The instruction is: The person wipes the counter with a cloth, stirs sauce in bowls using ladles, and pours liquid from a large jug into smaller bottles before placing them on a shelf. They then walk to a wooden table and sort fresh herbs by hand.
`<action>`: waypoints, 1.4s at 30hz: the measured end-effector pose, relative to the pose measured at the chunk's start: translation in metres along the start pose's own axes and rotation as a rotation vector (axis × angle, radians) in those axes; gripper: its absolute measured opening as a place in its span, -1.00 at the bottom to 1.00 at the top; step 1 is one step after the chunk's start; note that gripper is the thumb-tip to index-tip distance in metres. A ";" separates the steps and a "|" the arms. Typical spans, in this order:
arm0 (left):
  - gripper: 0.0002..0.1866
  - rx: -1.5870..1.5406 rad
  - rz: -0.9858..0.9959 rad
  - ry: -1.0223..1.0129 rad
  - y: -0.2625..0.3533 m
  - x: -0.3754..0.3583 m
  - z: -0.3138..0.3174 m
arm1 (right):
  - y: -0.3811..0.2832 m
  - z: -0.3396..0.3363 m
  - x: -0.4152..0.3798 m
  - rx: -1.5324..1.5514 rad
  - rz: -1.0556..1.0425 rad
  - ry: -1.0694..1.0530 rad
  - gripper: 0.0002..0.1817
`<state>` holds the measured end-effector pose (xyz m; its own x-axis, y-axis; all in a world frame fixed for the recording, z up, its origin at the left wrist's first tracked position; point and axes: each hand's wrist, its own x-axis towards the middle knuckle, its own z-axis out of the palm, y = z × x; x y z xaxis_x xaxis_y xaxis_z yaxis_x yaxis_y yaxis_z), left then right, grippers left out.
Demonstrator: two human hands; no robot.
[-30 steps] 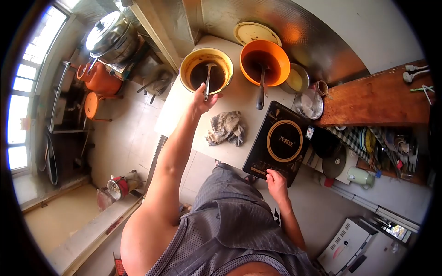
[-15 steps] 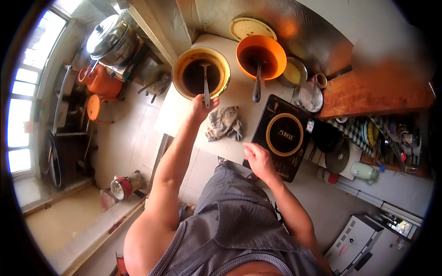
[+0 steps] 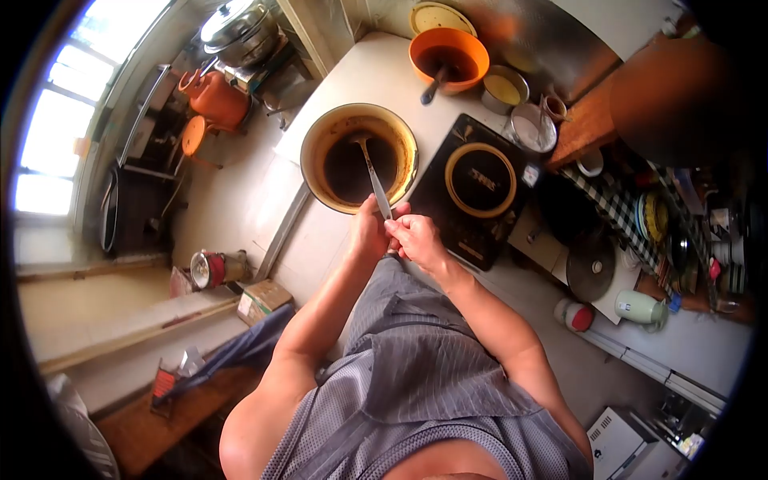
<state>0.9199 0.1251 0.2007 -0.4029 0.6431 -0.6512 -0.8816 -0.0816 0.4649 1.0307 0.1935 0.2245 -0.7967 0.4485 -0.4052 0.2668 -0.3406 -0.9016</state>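
Observation:
A yellowish enamel pot (image 3: 314,164) with dark liquid at its bottom is close in front of me, at the near edge of the white counter. A long-handled metal spoon (image 3: 377,186) leans in it, its head in the liquid and its handle over the near rim. My left hand (image 3: 368,234) grips the pot's near rim, thumb up beside the spoon handle; its other fingers are mostly hidden. My right hand (image 3: 418,238) pinches the handle's end, close beside my left hand.
Right of the pot lies a black induction cooker (image 3: 480,180). Behind are an orange bowl (image 3: 483,58) with brown liquid and a dark-handled utensil, a metal bowl (image 3: 524,84) and a lidded container (image 3: 534,132). An orange gas cylinder (image 3: 216,100) stands at left.
The pot has come off the back of the counter toward my body, spoon inside. My right hand has moved left from beside the cooker onto the spoon handle. The grey rag is out of sight.

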 end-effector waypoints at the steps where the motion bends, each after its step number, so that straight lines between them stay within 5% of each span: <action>1: -0.47 0.005 0.009 0.008 -0.020 -0.016 0.003 | 0.013 -0.007 -0.019 -0.017 -0.006 -0.025 -0.58; 9: -0.42 -0.116 -0.135 0.029 -0.175 -0.096 0.019 | 0.055 -0.076 -0.168 0.081 -0.001 0.121 -0.56; 12: -0.43 -0.024 -0.131 -0.146 -0.214 -0.107 0.018 | 0.072 -0.093 -0.206 0.107 0.028 0.198 -0.60; 20: -0.37 -0.054 -0.323 -0.233 -0.271 -0.114 0.043 | 0.092 -0.119 -0.295 0.221 0.050 0.327 -0.64; 23: -0.51 -0.095 -0.280 -0.019 -0.282 -0.124 0.067 | 0.093 -0.120 -0.317 0.023 0.079 0.370 -0.64; 26: -0.55 -0.117 -0.387 -0.246 -0.309 -0.100 0.036 | 0.110 -0.128 -0.326 0.127 0.151 0.319 -0.60; 28: -0.59 -0.114 -0.378 -0.139 -0.309 -0.111 0.054 | 0.109 -0.136 -0.332 0.103 0.153 0.344 -0.54; 33: -0.70 -0.090 -0.396 -0.130 -0.314 -0.130 0.050 | 0.125 -0.231 -0.319 0.036 0.078 0.629 -0.54; 36: -0.72 -0.028 -0.389 -0.063 -0.322 -0.143 0.050 | 0.141 -0.303 -0.265 -0.187 -0.127 0.744 -0.69; 37: -0.71 -0.025 -0.388 -0.031 -0.326 -0.146 0.054 | 0.182 -0.340 -0.225 -0.452 -0.369 0.822 -0.69; 38: -0.71 -0.022 -0.389 0.006 -0.331 -0.151 0.056 | 0.157 -0.343 -0.211 -0.263 -0.169 0.716 -0.61; 42: -0.71 0.027 -0.304 0.110 -0.354 -0.167 0.077 | 0.176 -0.384 -0.099 -0.426 -0.231 0.504 -0.50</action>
<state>1.3183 0.1054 0.1912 -0.1480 0.5483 -0.8231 -0.9593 0.1228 0.2543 1.3644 0.4063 0.0481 -0.5373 0.8342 -0.1241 0.3924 0.1169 -0.9123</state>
